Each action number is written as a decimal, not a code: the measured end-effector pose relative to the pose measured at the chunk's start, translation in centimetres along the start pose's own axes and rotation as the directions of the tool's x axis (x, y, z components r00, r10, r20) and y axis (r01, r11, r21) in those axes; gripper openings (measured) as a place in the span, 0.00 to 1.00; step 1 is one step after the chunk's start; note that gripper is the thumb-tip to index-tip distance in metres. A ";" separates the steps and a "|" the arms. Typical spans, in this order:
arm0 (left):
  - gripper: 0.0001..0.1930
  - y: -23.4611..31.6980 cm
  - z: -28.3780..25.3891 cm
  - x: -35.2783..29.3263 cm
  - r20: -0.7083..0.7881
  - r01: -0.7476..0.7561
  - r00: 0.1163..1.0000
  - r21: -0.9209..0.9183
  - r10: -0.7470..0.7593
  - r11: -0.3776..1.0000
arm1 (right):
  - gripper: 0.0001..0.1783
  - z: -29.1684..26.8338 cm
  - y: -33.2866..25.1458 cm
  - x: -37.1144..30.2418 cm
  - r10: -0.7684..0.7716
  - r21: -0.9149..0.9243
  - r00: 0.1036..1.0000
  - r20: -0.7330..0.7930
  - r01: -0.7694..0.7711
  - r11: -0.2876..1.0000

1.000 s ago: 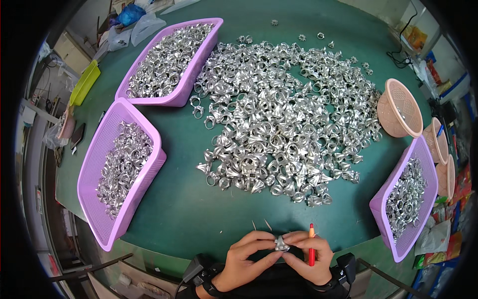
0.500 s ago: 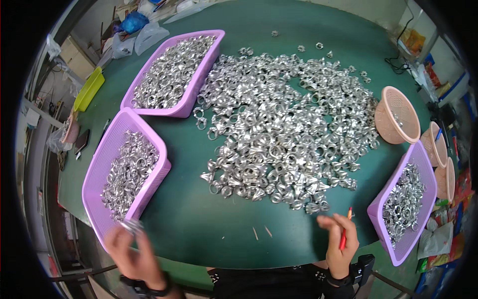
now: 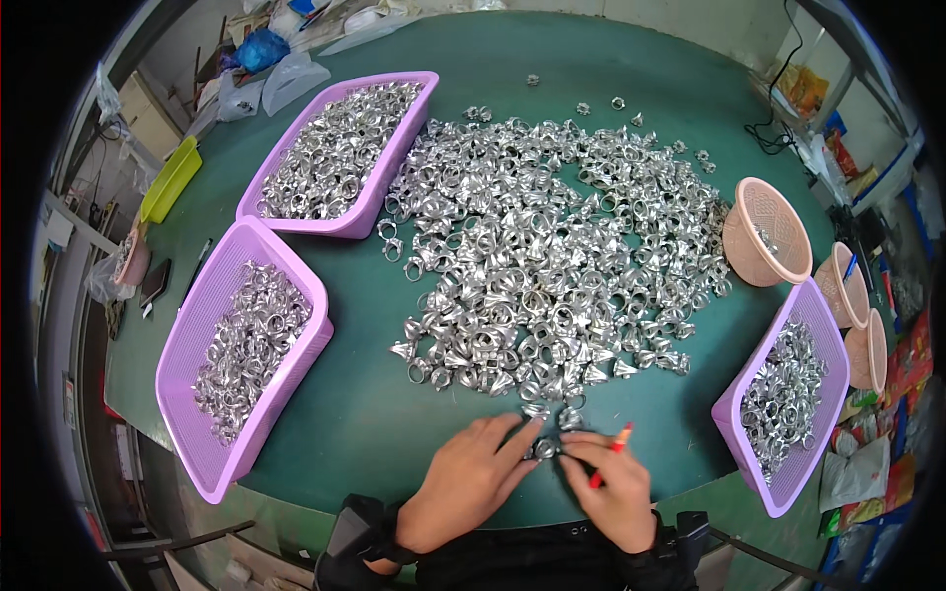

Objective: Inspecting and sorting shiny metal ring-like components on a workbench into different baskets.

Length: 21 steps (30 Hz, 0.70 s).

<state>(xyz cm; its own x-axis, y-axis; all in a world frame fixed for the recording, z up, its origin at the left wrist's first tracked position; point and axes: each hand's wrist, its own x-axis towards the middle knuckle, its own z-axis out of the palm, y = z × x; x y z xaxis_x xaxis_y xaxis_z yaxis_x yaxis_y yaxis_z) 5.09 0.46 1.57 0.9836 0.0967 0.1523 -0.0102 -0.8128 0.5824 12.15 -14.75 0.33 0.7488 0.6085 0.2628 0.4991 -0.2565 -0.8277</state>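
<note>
The person's right grip is closed around a red pen, which slants up between the fingers. Its thumb and forefinger reach to one silver-coloured metal ring, where they meet the fingertips of the left grip. The fingers of the left grip are stretched out and bent together around this ring; whether they pinch it or only touch it cannot be told. The ring is close above the green counter, just short of the near edge of a broad heap of similar rings, too many to count. One stray ring lies alone beyond the heap's far side.

Three purple baskets stand around the heap, each with rings inside. On the left, the far basket is filled widely, while the near basket has a bare strip along its left side. The third purple basket, on the right, has a pile along its middle.

Three round peach baskets stand near that one: the largest holds a few rings, the second has one blue pen, and the inside of the third is hard to make out. At far left are one yellow-green tray and one dark phone. Printing on the packages at far right is too small to read.
</note>
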 end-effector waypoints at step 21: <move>0.10 -0.7 0.6 -3.6 -0.088 0.051 0.994 -0.129 -0.062 0.990 | 0.12 -1.0 0.6 -3.6 -0.134 -0.028 0.984 0.119 0.138 0.990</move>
<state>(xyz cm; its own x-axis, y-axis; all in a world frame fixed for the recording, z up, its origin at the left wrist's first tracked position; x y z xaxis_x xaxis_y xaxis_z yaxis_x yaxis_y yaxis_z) 1.65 0.32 0.15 0.9625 0.1977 0.1856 0.0166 -0.7261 0.6874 10.20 -17.81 -0.58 0.6179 0.7222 0.3109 0.6101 -0.1909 -0.7690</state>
